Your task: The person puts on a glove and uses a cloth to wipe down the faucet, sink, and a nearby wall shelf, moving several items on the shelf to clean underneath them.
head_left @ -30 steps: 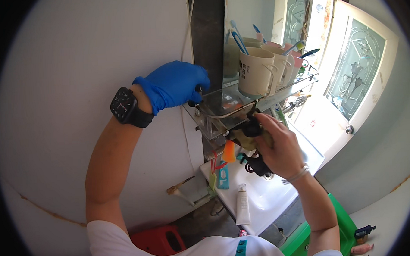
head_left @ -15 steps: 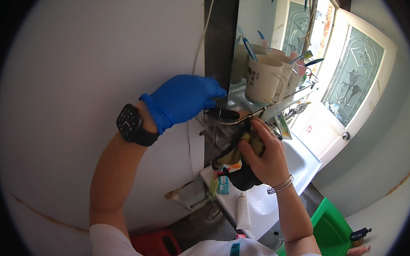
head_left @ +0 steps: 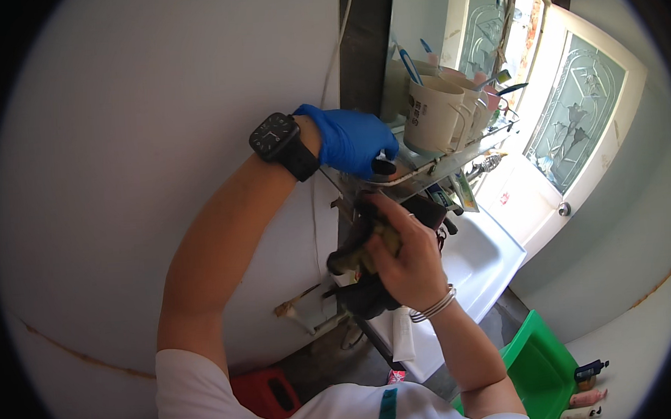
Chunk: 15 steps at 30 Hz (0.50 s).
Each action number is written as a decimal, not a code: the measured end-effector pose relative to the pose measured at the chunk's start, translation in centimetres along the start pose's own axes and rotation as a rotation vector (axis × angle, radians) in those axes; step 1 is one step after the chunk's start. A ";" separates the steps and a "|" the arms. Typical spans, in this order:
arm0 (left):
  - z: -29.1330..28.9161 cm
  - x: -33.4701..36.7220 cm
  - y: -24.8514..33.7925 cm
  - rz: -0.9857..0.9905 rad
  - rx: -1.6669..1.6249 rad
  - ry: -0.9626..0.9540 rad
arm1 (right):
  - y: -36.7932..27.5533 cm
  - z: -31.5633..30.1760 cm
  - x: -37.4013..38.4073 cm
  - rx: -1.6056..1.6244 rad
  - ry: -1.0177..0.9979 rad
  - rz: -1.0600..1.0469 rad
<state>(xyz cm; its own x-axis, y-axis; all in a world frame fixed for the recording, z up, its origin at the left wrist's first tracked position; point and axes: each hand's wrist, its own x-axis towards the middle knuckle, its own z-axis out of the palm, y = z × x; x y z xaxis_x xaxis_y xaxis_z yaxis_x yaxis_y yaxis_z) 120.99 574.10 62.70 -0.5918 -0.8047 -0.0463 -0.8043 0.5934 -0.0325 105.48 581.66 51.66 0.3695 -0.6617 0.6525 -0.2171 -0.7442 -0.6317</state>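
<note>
My left hand (head_left: 356,142), in a blue glove, reaches over the glass shelf (head_left: 413,173) below the mirror. Its fingers curl round a black rounded object (head_left: 383,167) lying at the shelf's left end; the glove hides most of it. Lower and nearer, my bare right hand (head_left: 410,259) is closed on a crumpled black and olive-green cloth (head_left: 360,250). A cream mug (head_left: 431,113) holding a blue-and-white toothbrush (head_left: 410,66) stands on the shelf, just right of my left hand.
More cups and toothbrushes stand behind the mug. Beneath the shelf is a white sink (head_left: 486,251) with a white tube (head_left: 403,335) on its edge. A green basin (head_left: 544,362) sits low at right, a red plastic stool (head_left: 261,392) low at left. A white glass-panelled door (head_left: 581,113) stands at right.
My left hand has moved right along the shelf and closed over the black object. My right hand has shifted left and slightly down with the cloth, uncovering items under the shelf.
</note>
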 end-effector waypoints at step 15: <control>3.7 -13.1 5.1 0.021 -0.247 1.059 | 4.6 -1.0 -9.7 0.504 -0.389 0.507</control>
<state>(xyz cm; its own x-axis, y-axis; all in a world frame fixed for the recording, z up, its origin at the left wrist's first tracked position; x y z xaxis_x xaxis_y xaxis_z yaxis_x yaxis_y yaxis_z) 124.87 587.72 59.48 -0.2563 -0.4720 0.8435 -0.7119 0.6825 0.1655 99.97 584.59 42.89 0.6434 -0.7587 0.1026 -0.0439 -0.1703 -0.9844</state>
